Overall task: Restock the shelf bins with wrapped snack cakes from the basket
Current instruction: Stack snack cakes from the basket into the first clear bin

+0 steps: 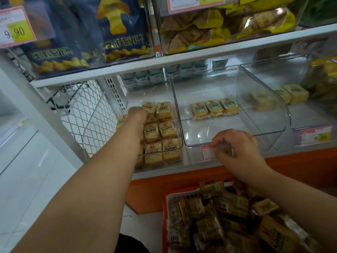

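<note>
My left hand [138,115] reaches into the left clear bin [87,136], fingers curled down among several yellow wrapped snack cakes [160,132] stacked there; its fingertips are hidden behind the hand. My right hand [238,148] grips the front lip of the middle clear bin [271,132], thumb and fingers curled over the edge by its price label [209,152]. Three wrapped cakes [215,108] lie in a row at the back of that bin. The orange-rimmed basket [166,207] at the bottom right is heaped with wrapped cakes [228,216].
A right-hand clear bin [310,117] holds a few cakes. The white shelf [164,64] above carries bins of chip bags and crackers. A wire mesh panel [82,114] stands left of the bins. An orange base runs below the shelf. White floor tiles lie to the left.
</note>
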Motion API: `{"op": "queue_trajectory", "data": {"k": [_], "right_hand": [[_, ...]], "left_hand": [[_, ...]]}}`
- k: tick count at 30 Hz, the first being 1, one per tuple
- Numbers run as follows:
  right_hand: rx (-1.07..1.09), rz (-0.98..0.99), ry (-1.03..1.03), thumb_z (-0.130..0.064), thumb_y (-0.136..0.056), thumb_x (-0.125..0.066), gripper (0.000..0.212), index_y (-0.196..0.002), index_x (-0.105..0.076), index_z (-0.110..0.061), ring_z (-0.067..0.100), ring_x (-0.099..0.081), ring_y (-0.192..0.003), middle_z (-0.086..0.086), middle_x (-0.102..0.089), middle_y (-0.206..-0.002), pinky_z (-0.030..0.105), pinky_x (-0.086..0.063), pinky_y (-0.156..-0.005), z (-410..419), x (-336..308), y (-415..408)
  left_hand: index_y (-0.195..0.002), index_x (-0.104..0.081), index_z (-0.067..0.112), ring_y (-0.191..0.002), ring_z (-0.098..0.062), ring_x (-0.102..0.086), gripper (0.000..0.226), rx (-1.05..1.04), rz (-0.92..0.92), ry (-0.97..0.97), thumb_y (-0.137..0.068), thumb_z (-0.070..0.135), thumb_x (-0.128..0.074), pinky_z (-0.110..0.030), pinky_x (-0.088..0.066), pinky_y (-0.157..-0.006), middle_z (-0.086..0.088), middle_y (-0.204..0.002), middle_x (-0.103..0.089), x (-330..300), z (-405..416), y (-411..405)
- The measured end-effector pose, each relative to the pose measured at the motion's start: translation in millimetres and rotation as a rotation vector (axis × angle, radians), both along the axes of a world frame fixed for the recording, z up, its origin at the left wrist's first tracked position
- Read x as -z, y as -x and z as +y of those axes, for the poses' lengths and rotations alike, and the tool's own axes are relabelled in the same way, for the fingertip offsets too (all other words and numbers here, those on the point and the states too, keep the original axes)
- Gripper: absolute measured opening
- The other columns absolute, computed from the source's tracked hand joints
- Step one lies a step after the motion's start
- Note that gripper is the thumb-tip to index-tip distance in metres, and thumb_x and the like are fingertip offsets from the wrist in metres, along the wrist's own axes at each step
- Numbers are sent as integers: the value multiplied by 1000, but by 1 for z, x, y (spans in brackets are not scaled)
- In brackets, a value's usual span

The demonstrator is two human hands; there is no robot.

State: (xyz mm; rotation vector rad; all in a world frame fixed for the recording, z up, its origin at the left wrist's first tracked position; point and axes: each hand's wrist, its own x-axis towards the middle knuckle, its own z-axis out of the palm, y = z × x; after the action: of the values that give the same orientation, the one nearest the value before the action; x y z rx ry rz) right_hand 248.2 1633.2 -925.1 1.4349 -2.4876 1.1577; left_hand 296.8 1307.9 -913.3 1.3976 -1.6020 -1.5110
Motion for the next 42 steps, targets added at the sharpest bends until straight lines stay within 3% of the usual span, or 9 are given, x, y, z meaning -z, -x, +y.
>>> {"op": "queue_trajectory", "data": {"k": [6, 9, 14, 17, 26, 29, 32, 36, 42], "right_hand": [[7, 20, -4, -12, -82, -70, 24, -88, -62, -34, -1, -45, -93, -16, -60, -96, 1, -5, -97, -1, 0, 0], [13, 16, -5, -12, -82, -70, 24, -88, -63, -34, -2, -44, -94, -17, -59, -97, 1, -5, -98, 0, 1, -1], [18, 14, -6, -8, -81, -70, 22, -89, -66, -29, 4, -49, -95, -16, -60, -96, 1, -5, -99, -1, -1, -3], [18, 14, -10, -8, -81, -70, 21, -89, -67, -27, 6, -51, -97, -15, -60, -97, 2, -6, -100, -1, 0, -3], [3, -10, -27, -14, -85, -67, 18, -93, -67, -30, 0, -44, -97, -19, -58, -99, 0, -9, -93, 1, -4, -1], [3, -127, -44, -20, -89, -63, 19, -97, -63, -38, 3, -39, -104, -23, -56, -102, 16, -21, -88, 4, -7, -1], [-25, -288, 3, -18, -91, -64, 23, -97, -61, -39, 9, -46, -113, -17, -57, -113, 28, -40, -91, 11, -13, -2], [-54, -357, 77, -21, -93, -62, 22, -94, -58, -42, -5, -52, -101, -21, -56, -116, 7, -39, -73, 25, -19, -11], [-112, -405, -138, -25, -94, -61, 19, -93, -55, -42, -3, -56, -92, -19, -59, -100, 13, -43, -73, 50, -7, -25]], "left_hand": [[-100, -60, 6, -92, -23, -63, 10, 88, -198, 131, -91, 0, -60, -38, -57, -85, -10, -112, -65, 6, 3, 2], [-142, -40, 9, -120, -31, -52, 66, 205, -412, 269, -84, 21, -69, -41, -48, -95, -8, -133, -54, 6, 8, -3], [-117, -57, 5, -112, -32, -58, 42, 372, -600, 402, -85, 26, -74, -43, -48, -99, -15, -123, -62, 7, 3, -4], [-130, -53, 3, -116, -32, -56, 51, 351, -680, 547, -89, 28, -71, -36, -47, -91, -17, -133, -54, 7, 1, -2], [-111, -56, 13, -78, -19, -58, 29, 342, -457, 410, -89, 25, -71, -31, -45, -70, -11, -108, -64, -2, 6, -9], [-120, -53, 12, -96, -24, -59, 40, 391, -461, 379, -89, 29, -71, -33, -47, -84, -11, -120, -62, -8, 18, -16], [-135, -49, 12, -118, -29, -56, 51, 415, -518, 487, -91, 29, -67, -37, -45, -98, -9, -132, -59, -14, 37, -24], [-139, -48, 20, -115, -26, -59, 47, 387, -454, 684, -94, 26, -61, -36, -47, -95, -5, -134, -58, -20, 80, -41], [-94, -49, 27, -88, -10, -50, 12, 481, -226, 1164, -92, 18, -56, -18, -37, -68, 9, -94, -50, -10, 174, -74]]}}
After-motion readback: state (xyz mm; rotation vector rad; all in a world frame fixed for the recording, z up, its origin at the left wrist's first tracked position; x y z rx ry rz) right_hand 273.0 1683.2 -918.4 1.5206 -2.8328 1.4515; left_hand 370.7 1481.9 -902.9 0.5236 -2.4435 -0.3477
